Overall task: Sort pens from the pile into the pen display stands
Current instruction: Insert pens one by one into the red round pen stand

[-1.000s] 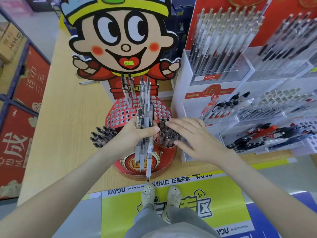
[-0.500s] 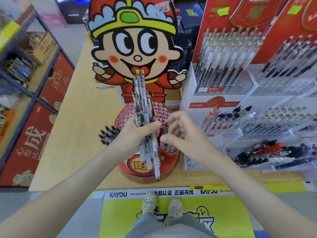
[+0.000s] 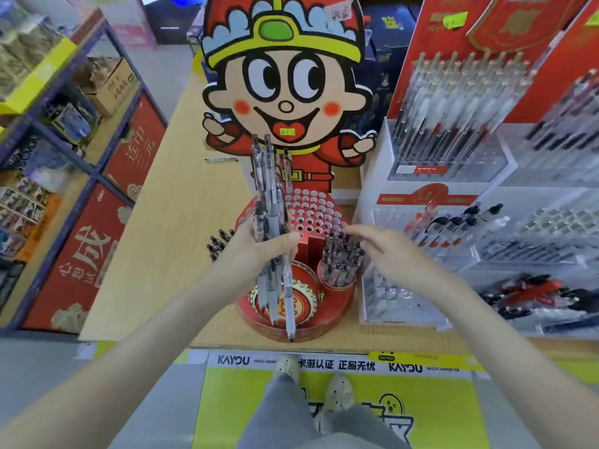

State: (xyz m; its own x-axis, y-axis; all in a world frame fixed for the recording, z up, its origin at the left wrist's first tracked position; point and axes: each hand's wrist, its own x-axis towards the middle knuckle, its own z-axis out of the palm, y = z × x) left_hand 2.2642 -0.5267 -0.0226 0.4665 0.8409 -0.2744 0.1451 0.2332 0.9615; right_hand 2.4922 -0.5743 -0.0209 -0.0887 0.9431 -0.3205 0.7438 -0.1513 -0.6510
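A bundle of pens (image 3: 269,196) is held upright by the left grip (image 3: 256,254), which is clamped around the middle of the barrels with the thumb laid across their front. The writing tips are pointed down and are seen in front of the gold emblem on a round red stand (image 3: 324,325). The clip ends are raised in front of the cartoon figure board (image 3: 285,92) mounted behind the stand.

The right grip (image 3: 389,251) is held apart, with fingers loosely extended and nothing enclosed. Its fingertips are placed just over a round cup (image 3: 338,281) at the right front of the red stand, which is packed with upright pens (image 3: 340,251). Whether those pens are touched cannot be told. A field of small round holes (image 3: 312,210) is seen on the stand's sloped top, just behind the grips.

A small pile of dark-capped pens (image 3: 219,242) is lain on the wooden surface (image 3: 162,254) just left of the stand, partly hidden by the left wrist. A single pen (image 3: 222,159) is lain farther back on the surface. To the right, a white tiered stand (image 3: 379,157) is filled with rows of pens.
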